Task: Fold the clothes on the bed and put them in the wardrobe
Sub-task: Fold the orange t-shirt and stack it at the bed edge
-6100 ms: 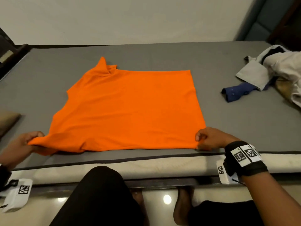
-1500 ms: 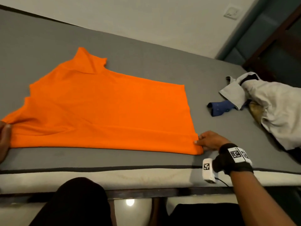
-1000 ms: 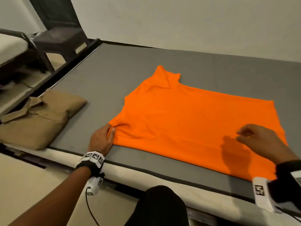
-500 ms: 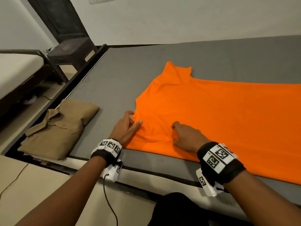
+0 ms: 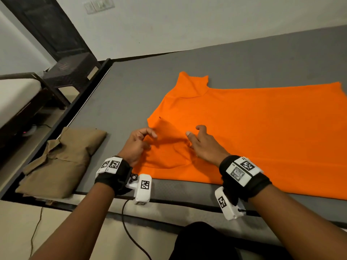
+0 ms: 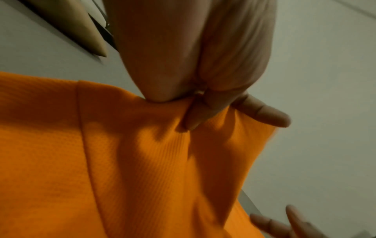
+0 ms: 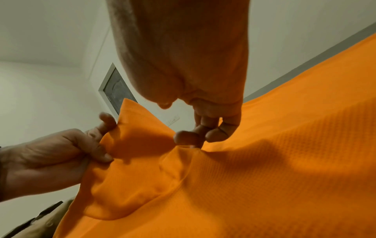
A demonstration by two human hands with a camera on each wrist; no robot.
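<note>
An orange shirt (image 5: 262,128) lies flat on the grey bed (image 5: 142,87), collar toward the far side. My left hand (image 5: 151,141) grips its near sleeve and holds that sleeve raised off the mattress. The left wrist view shows the fingers of the left hand (image 6: 195,119) bunching the orange fabric (image 6: 101,161). My right hand (image 5: 194,132) is just right of it, at the sleeve seam. In the right wrist view the right hand (image 7: 193,138) pinches a small peak of cloth (image 7: 264,161), with the left hand (image 7: 101,145) close beside it.
A folded khaki shirt (image 5: 62,156) sits at the bed's near left corner. Beyond the left edge stand a dark stool (image 5: 73,72) and a second bed (image 5: 16,94). A black cable (image 5: 129,233) hangs from my left wrist over the bed's front edge.
My left hand went from lying at the sleeve edge to gripping and lifting the sleeve. My right hand moved slightly up the shirt and now pinches the cloth at the seam.
</note>
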